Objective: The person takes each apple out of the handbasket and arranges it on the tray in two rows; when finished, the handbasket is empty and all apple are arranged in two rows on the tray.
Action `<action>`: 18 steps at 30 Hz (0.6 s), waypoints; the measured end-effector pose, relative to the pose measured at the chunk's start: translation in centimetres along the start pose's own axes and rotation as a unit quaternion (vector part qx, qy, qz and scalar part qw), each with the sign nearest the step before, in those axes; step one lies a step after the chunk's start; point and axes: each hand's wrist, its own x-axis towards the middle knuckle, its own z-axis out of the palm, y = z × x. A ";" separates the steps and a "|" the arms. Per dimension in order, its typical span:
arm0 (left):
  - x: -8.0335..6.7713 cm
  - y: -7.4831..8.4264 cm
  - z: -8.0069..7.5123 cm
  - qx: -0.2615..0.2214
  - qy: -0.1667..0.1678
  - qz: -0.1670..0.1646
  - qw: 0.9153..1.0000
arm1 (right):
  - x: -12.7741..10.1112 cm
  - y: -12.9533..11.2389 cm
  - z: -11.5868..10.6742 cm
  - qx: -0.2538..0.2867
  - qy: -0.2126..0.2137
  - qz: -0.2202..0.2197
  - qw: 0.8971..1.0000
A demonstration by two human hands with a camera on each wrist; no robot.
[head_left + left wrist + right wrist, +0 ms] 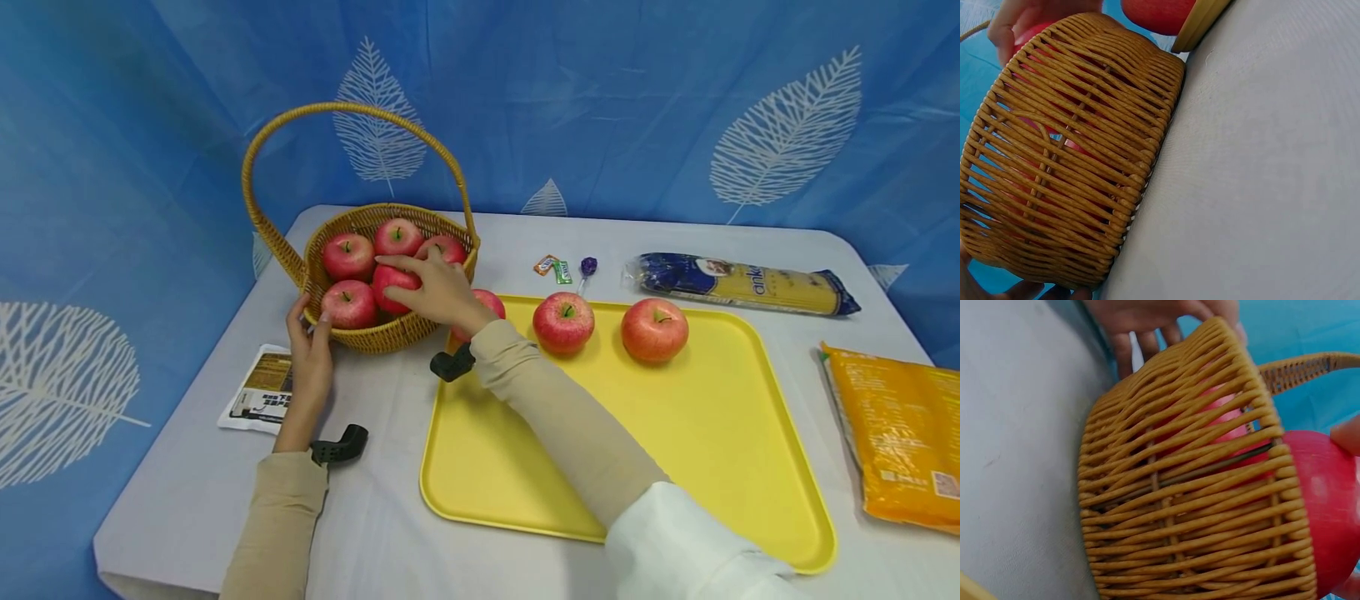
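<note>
A woven wicker basket (386, 337) with a tall arched handle stands at the back left of the table, with several red apples (348, 256) inside. My left hand (310, 358) grips the basket's left side, thumb at the rim and fingers against the outer weave. Over the basket, my right hand (442, 287) holds a red apple (392, 287) between thumb and fingers, among the other apples. In the right wrist view this apple (1329, 506) shows just above the rim, with fingertips on both sides. The basket's weave fills much of the left wrist view.
Right of the basket lies a yellow tray (675, 467) with three apples (563, 322) along its far edge, one partly behind my right wrist. Behind it are small candies (562, 272), a lollipop (588, 266) and a noodle pack (742, 283). An orange bag (900, 433) and white pouch (262, 390) flank these.
</note>
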 end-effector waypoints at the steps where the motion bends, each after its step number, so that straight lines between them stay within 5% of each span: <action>1: 0.0 0.0 0.0 -0.001 0.002 0.001 1.000 | -0.1 0.0 -0.1 0.008 0.003 0.000 1.000; 12: 0.0 -0.1 0.1 -0.004 -0.003 -0.006 1.000 | -1.0 0.0 -1.4 0.147 0.041 -0.013 0.988; 18: -0.2 0.0 0.1 -0.006 -0.001 -0.002 1.000 | -1.7 0.2 -2.0 0.181 0.040 -0.018 0.982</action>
